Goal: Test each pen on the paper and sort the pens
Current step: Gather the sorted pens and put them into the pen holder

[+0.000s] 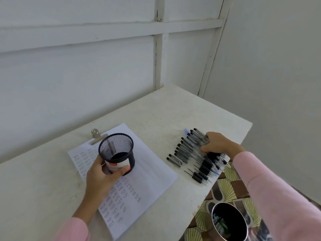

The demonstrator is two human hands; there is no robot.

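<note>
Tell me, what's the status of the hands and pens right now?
Left hand grips mesh cup, tilted over the paper. Right hand grips a few pens from the row. Metal cup low right, clear of both hands.

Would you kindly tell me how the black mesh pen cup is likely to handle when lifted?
Probably light: the left hand holds the mesh pen cup tilted by its base, single-handed. The wire mesh looks stiff, though it might dent. Tall and seemingly empty, it may tip if nudged.
</note>
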